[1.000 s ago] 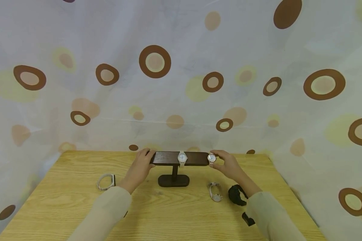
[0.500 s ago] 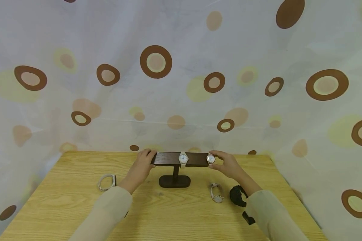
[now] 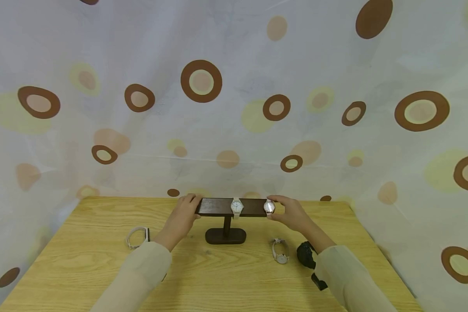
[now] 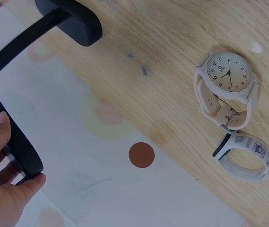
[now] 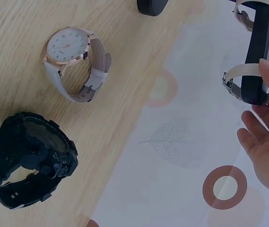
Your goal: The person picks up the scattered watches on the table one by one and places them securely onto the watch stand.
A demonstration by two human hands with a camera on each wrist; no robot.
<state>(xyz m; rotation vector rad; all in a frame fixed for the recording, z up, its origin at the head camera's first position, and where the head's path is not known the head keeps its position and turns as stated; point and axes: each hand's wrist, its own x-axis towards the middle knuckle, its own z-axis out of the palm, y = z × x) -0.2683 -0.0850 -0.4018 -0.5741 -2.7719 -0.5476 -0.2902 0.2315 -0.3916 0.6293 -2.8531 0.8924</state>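
A dark T-shaped watch stand (image 3: 217,206) stands on the wooden table, its bar raised above an oval base. My left hand (image 3: 182,219) grips the bar's left end, fingers over the top and thumb below. Round the middle of the bar sits a white-strapped watch (image 3: 237,206). My right hand (image 3: 294,214) pinches another watch (image 3: 269,207) by its edges at the bar's right end. In the right wrist view the pale strap (image 5: 246,71) of that watch loops round the bar, close to its tip, its buckle hanging at the side.
A white wristband (image 4: 248,156) and a cream watch (image 4: 229,73) lie at the left. Right of the stand are a rose-gold watch (image 5: 68,46), a chunky black watch (image 5: 30,156) and a black piece (image 3: 318,281) partly under my sleeve. A dotted sheet (image 3: 226,108) hangs behind.
My right hand has moved slightly left, sliding the watch from the bar's right tip further onto the bar. My left hand keeps its grip on the other end.
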